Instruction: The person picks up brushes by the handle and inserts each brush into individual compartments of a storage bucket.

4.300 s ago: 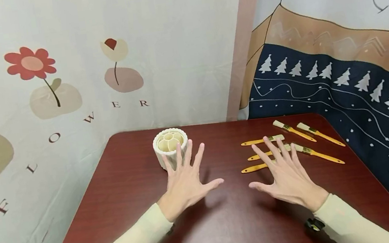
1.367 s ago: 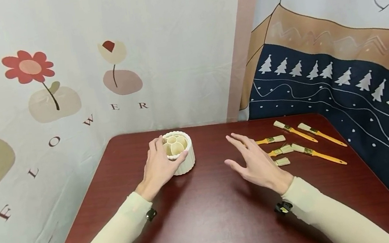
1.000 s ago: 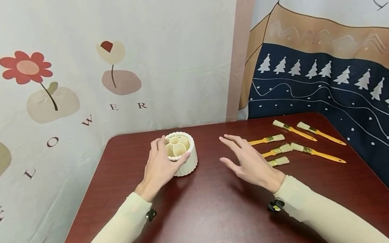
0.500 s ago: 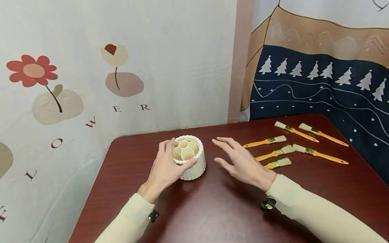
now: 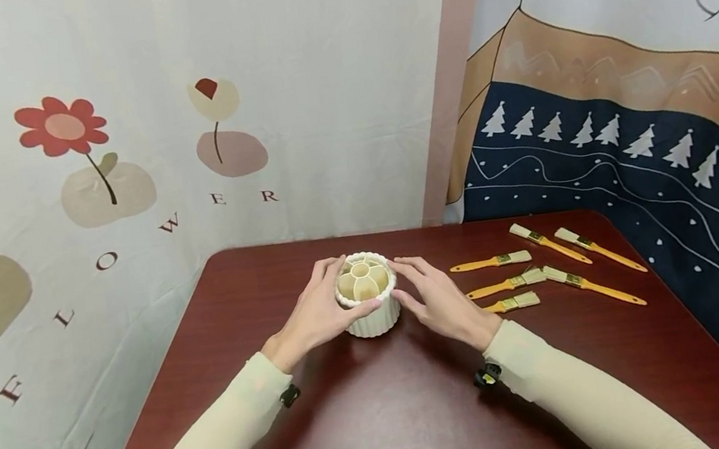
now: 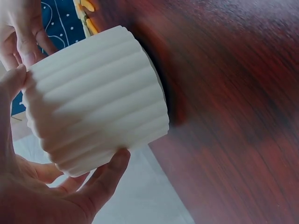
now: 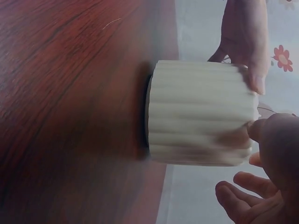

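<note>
A white ribbed brush holder [image 5: 376,320] with a scalloped rim and petal-shaped compartments around a round centre stands upright on the table. My left hand [image 5: 318,311] grips it from the left, thumb across the near side of the rim and fingers round the far side. In the left wrist view the thumb presses the ribbed wall of the holder [image 6: 98,102]. My right hand [image 5: 445,306] meets its right side, thumb and index fingertips at the rim. The right wrist view shows the other fingers [image 7: 231,198] of that hand loosely bent, away from the wall.
Several paintbrushes with yellow handles and pale bristles, one of them a brush [image 5: 492,262] pointing right, lie on the right of the dark red table [image 5: 386,412]. A white curtain [image 5: 329,106] and a navy cloth [image 5: 600,167] with trees hang behind.
My left hand has taken hold of the holder and moved it right and toward me. My right hand has come left from beside the brushes to the holder's rim.
</note>
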`<state>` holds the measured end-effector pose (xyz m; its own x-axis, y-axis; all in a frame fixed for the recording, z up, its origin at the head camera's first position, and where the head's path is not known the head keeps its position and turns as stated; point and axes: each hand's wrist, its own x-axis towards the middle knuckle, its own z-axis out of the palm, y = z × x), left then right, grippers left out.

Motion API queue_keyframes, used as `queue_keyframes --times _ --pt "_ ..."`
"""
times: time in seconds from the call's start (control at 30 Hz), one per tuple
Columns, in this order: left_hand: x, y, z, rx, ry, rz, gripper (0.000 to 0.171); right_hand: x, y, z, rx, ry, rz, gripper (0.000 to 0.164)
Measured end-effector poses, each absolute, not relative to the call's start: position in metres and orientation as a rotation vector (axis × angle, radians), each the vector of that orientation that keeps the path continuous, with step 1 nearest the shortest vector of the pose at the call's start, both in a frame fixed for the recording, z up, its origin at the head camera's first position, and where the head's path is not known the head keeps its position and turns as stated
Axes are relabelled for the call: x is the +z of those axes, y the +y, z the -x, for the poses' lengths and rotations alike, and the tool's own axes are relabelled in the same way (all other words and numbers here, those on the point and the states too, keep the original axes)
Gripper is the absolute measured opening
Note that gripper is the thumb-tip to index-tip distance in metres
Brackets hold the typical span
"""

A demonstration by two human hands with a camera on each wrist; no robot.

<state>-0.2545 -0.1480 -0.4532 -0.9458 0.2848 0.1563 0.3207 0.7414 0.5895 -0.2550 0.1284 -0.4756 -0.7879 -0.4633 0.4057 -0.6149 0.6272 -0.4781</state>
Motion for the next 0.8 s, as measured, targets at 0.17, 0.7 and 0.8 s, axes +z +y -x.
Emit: queue_keyframes --times 0.17,0.7,0.8 --pt "-0.452 -0.143 0.256 -0.973 -2.889 0.534 0.12 -0.476 0.134 0.253 0.908 -2.62 -0.867 0.06" --pt "-0.455 -0.126 0.253 -1.069 -2.838 0.699 0.115 -0.478 0.163 0.244 0.863 -2.574 -0.829 0.059" --pt "-0.455 -0.121 0.251 -1.085 -2.832 0.708 0.114 -0.479 0.169 0.242 0.859 -2.564 -0.832 0.059"
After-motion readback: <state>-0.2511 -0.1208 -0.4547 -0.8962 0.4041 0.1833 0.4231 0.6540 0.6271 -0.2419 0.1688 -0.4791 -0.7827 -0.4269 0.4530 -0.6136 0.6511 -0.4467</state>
